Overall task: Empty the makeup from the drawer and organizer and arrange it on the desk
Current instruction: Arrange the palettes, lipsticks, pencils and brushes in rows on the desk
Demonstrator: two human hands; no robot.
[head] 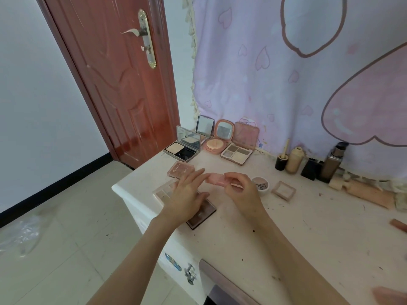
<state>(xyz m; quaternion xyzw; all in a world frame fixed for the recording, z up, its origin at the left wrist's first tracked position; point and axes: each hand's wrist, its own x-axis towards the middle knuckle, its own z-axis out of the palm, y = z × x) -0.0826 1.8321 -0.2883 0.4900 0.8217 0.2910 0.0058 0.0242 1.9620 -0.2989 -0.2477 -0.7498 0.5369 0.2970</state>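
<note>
Fingers (236,181) pinch pink compact (217,179).

Soft, even daylight, faint shadows; wide-angle bending at the edges (lower-right corner blurred), slight overall softness.

Pink flat case (181,170) on the worktop (286,227), just beyond the left hand (187,192): slanted script across the lid, seems to begin with "Eye", the rest too blurred to confirm. A second short line of small capitals beside it, unreadable.

Small round white jar (261,185) by the right hand (240,190): dark upright strokes on the lid, like letters or bars, partly hidden by the fingers (236,178); cannot be made out.

Bottles (296,160) at the back of the worktop: no print legible. No numbers or signs readable elsewhere.
</note>
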